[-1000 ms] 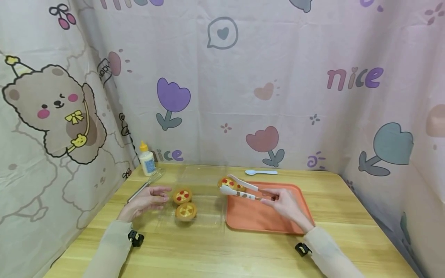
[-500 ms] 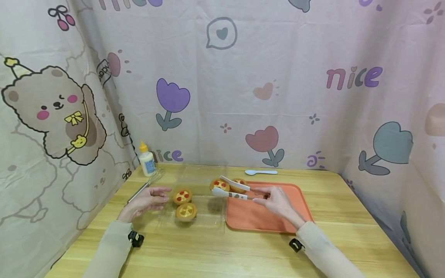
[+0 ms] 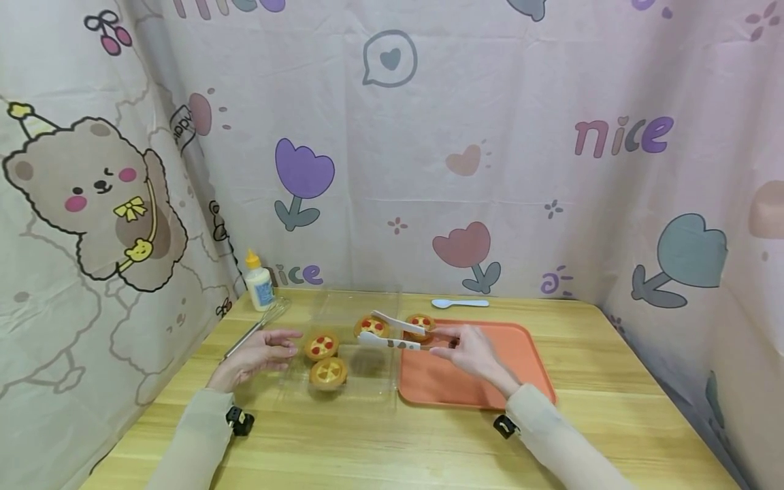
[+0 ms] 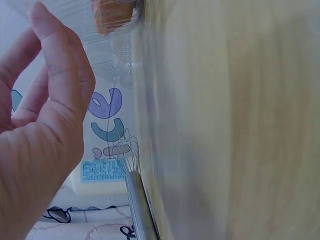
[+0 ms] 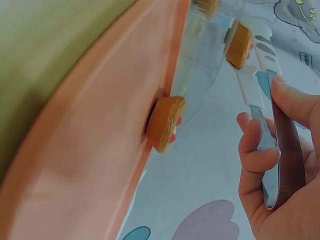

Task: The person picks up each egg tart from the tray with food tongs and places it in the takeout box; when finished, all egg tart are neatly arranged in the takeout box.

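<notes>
My right hand (image 3: 471, 354) grips a pair of tongs (image 3: 395, 342) with white spotted tips and metal arms. Between the tips is an egg tart with red topping (image 3: 370, 327), above the right part of a clear plastic box (image 3: 367, 388). In the box's left part are another red-topped tart (image 3: 321, 346) and a yellow-topped tart (image 3: 327, 374). One more red-topped tart (image 5: 166, 123) stands on the orange tray (image 3: 465, 381), at its far left corner. My left hand (image 3: 260, 354) is beside the box's left side with relaxed fingers, holding nothing.
A whisk (image 3: 257, 327) lies behind my left hand, with a glue bottle (image 3: 260, 282) standing at the back left corner. A light blue spoon (image 3: 461, 303) lies at the table's back edge. The box's clear lid (image 3: 358, 306) is raised at the back.
My right hand has moved left with the tongs, carrying the red-topped tart from the tray's corner to over the box. My left hand has stayed in place.
</notes>
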Available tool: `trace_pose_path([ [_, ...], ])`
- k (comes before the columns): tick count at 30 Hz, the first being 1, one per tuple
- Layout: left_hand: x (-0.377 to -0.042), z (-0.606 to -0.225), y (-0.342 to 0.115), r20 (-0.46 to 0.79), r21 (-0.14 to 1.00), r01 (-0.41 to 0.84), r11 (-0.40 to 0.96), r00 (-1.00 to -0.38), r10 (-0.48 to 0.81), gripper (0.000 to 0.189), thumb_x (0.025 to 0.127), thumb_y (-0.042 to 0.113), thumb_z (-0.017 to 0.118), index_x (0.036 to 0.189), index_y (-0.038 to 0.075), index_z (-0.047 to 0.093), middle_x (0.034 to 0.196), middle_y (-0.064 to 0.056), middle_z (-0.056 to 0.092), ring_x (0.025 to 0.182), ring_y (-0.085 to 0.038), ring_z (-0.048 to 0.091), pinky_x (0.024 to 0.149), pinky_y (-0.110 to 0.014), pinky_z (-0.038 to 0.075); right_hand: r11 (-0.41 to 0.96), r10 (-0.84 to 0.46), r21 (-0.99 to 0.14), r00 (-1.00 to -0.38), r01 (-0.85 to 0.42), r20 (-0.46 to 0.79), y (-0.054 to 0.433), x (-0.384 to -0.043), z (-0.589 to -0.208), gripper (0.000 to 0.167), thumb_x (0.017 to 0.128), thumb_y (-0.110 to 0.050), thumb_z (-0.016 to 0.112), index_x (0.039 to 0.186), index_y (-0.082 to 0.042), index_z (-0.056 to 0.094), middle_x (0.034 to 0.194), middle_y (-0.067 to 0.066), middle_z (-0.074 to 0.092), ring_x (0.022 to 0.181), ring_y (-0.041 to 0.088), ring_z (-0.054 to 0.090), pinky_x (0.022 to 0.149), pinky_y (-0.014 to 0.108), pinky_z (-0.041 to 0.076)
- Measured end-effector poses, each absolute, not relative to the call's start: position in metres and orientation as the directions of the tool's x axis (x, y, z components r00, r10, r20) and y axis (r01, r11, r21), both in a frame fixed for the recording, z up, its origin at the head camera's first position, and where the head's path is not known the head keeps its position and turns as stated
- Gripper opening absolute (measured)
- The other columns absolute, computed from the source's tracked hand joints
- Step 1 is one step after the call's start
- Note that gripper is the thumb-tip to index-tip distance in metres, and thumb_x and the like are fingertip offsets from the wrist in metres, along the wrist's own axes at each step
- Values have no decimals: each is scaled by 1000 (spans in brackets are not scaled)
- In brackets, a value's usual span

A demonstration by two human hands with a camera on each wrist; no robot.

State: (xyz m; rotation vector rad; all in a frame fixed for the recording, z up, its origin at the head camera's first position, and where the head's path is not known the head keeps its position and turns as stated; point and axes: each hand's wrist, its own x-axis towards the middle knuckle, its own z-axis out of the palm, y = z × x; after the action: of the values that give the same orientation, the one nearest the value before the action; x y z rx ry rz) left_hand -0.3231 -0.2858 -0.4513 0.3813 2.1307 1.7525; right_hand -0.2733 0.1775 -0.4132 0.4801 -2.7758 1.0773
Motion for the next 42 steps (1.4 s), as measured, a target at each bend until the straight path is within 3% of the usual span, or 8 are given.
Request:
trace_pose_path([
  [4, -324, -453, -286, -103, 981, -22, 192, -900, 424, 59, 95, 9, 63, 145, -9, 36, 118, -12, 65, 96, -19, 66, 80, -32, 60, 722, -256, -600, -939, -344, 230, 170, -279, -418, 36, 83, -31, 79, 117, -23, 73, 104, 0, 75, 50, 5, 43, 44, 21, 34],
  [15, -325, -453, -286, -100, 984, -26, 174, -897, 430, 59, 95, 9, 63, 145, -10, 36, 114, -13, 65, 93, -18, 67, 79, -32, 60, 761, -330, -510, -916, -401, 227, 152, -287, -414, 39, 82, -31, 79, 119, -20, 73, 75, -4, 68, 49, 6, 38, 43, 22, 27],
  [18, -325, -453, -286, -102, 984, -28, 175, -896, 432, 59, 95, 8, 63, 145, -9, 36, 115, -12, 65, 93, -18, 67, 79, -31, 60, 772, -346, -482, -910, -415, 229, 147, -288, -412, 40, 83, -32, 79, 120, -20, 72, 76, -4, 68, 49, 6, 38, 44, 23, 27],
  [25, -326, -454, -287, -99, 985, -29, 168, -901, 422, 56, 95, 6, 62, 143, -9, 39, 113, -12, 66, 93, -18, 67, 78, -29, 60, 787, -373, -430, -897, -442, 238, 139, -292, -408, 38, 84, -35, 77, 118, -20, 74, 99, 1, 74, 60, 8, 49, 52, 26, 38],
  [31, -327, -454, -287, -103, 983, -27, 180, -898, 428, 56, 95, 7, 62, 144, -8, 39, 117, -15, 65, 94, -19, 67, 78, -30, 60, 798, -397, -393, -889, -457, 226, 135, -294, -405, 28, 85, -36, 76, 107, -20, 77, 96, -3, 76, 64, 7, 55, 59, 28, 42],
  [42, -327, -453, -286, -116, 983, -40, 182, -895, 431, 58, 94, 8, 64, 145, -7, 39, 118, -16, 65, 95, -19, 67, 79, -31, 60, 813, -407, -359, -889, -458, 211, 131, -294, -400, 38, 81, -37, 80, 114, -19, 74, 103, -1, 75, 71, 13, 62, 59, 29, 44],
])
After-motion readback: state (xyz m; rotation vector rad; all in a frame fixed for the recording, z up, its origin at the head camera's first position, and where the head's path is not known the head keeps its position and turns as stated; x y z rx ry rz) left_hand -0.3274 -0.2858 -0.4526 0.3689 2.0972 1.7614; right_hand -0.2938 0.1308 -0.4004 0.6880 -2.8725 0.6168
